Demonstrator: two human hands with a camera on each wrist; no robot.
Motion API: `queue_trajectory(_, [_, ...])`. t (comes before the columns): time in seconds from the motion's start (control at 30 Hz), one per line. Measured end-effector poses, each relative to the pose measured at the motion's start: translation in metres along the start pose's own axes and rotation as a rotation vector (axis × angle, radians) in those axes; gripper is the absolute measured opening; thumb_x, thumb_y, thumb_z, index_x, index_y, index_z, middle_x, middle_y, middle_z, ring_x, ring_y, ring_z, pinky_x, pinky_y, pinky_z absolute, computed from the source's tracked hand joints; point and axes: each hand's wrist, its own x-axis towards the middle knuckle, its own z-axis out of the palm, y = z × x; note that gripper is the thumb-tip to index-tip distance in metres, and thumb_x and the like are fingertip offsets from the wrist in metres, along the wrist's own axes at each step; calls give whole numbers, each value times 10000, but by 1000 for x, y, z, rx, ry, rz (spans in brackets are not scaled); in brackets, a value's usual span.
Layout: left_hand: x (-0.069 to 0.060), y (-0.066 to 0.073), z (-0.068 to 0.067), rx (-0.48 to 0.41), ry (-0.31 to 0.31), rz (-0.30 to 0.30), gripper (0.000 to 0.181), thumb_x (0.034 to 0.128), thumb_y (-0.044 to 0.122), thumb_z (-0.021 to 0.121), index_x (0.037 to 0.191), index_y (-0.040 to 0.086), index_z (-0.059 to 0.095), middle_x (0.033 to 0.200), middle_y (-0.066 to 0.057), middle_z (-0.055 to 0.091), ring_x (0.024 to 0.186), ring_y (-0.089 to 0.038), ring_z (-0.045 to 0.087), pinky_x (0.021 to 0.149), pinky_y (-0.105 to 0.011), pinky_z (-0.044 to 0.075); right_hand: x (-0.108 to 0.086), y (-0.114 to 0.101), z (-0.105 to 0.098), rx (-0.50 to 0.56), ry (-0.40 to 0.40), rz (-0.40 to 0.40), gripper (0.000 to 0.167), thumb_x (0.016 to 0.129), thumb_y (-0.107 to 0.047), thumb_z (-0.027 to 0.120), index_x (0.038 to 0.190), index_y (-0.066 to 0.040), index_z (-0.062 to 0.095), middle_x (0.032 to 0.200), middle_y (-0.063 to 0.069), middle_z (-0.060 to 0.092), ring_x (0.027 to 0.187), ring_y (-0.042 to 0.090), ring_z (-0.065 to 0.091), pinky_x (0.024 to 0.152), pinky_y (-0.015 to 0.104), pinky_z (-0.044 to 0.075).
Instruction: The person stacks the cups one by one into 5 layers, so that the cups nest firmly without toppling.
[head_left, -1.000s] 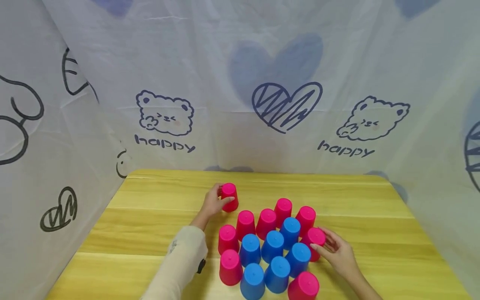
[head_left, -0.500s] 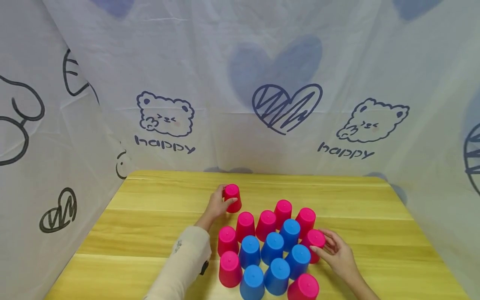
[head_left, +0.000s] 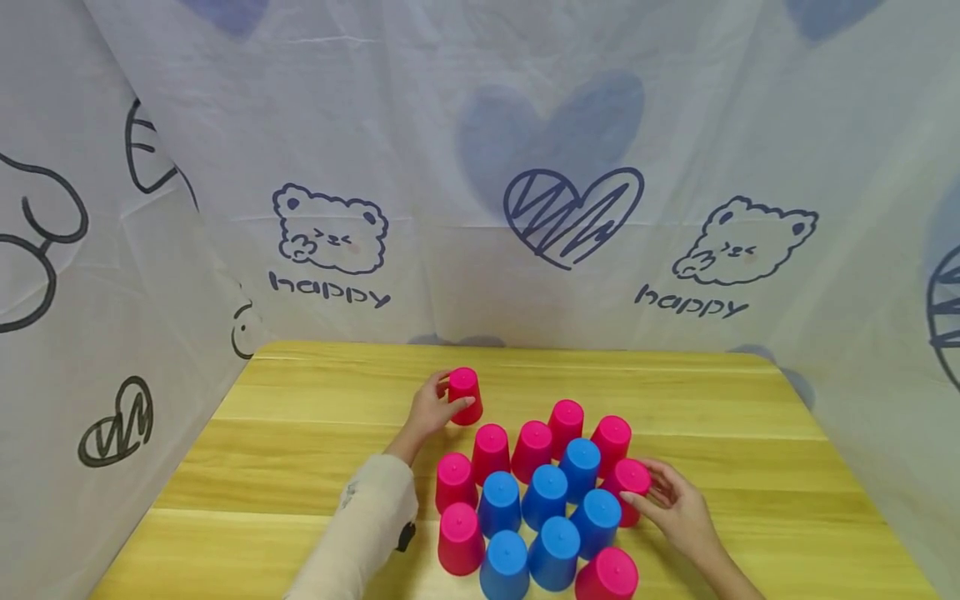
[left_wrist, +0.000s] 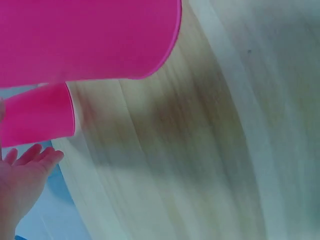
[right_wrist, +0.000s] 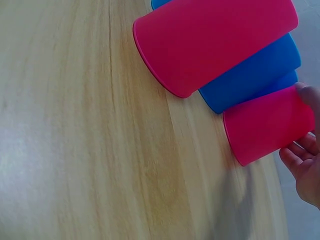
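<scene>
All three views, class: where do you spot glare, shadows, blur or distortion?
Right wrist view: pale glare on the tabletop at far left, and a soft shadow below the pink cup in the right hand. Left wrist view: hazy, with a broad blurred shadow and wood lines that bow, perhaps lens distortion. Head view: dark lines on the printed cloth look crisp.
</scene>
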Motion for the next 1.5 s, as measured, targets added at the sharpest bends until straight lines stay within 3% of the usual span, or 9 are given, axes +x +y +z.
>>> queue_trajectory(0.13, [-6,-3,-8,-5,-10,-58,662,839,212,672,1377,-14,360,1382,-266,417,1262,-435,417,1002,-501,422,0,-2,-1,-4,-9,-17,461,773,-66,730,1181,61,556,1118,253,625,887,-170,522,764,83,486])
queue_trajectory(0.27, [-13,-7,-15,-12,-16,-71,669,845,231,663,1383,-19,354,1393,-270,402,1269,-439,406,1003,-504,419,1,-4,-3,8,-4,-32,440,766,-36,727,1162,70,567,1092,265,630,872,-165,531,748,62,476])
queue_trajectory(0.5, [-25,-15,-25,0,-31,-11,676,831,218,677,1377,-22,360,1387,-270,408,1261,-446,405,1007,-519,409,1,-6,-10,-21,-17,-50,429,779,-50,719,1162,71,567,1085,275,630,873,-169,532,742,66,483])
queue_trajectory(0.7, [-37,-16,-32,5,-32,5,674,823,252,688,1378,20,382,1391,-222,430,1259,-421,423,978,-511,439,5,-13,-19,-31,-19,-61,430,792,-67,712,1167,75,556,1091,270,627,883,-177,525,743,58,478])
queue_trajectory(0.77, [-41,-16,-33,-4,-30,28,668,820,251,693,1367,9,396,1381,-224,443,1253,-421,432,995,-511,424,7,-14,-22,-33,-18,-63,434,792,-73,714,1168,74,555,1079,205,652,887,-176,526,745,58,478])
queue_trajectory(0.87, [-47,-17,-32,-22,-51,67,641,827,224,686,1351,-20,409,1367,-245,450,1248,-429,431,1027,-529,381,7,-15,-28,-29,-26,-74,431,788,-61,715,1162,82,555,1016,-45,674,873,-169,540,734,60,485])
queue_trajectory(1.0, [-57,-19,-29,-31,-74,72,615,834,228,678,1337,-19,427,1356,-239,462,1243,-415,438,1034,-549,359,8,-16,-36,0,-33,-131,426,769,0,712,1142,123,547,950,-303,569,864,-160,555,721,60,491])
queue_trajectory(1.2, [-69,-24,-29,-65,-68,69,583,841,236,666,1318,-19,448,1335,-229,486,1219,-405,464,1013,-543,383,13,-20,-45,11,-25,-199,426,749,54,705,1128,150,533,941,-338,554,866,-169,550,720,50,485])
queue_trajectory(1.5, [-85,-28,-33,-86,-121,75,576,826,246,681,1299,-10,475,1305,-214,519,1196,-387,489,987,-523,418,18,-30,-54,-4,-20,-240,412,755,67,695,1123,148,527,944,-335,565,866,-168,562,725,51,486])
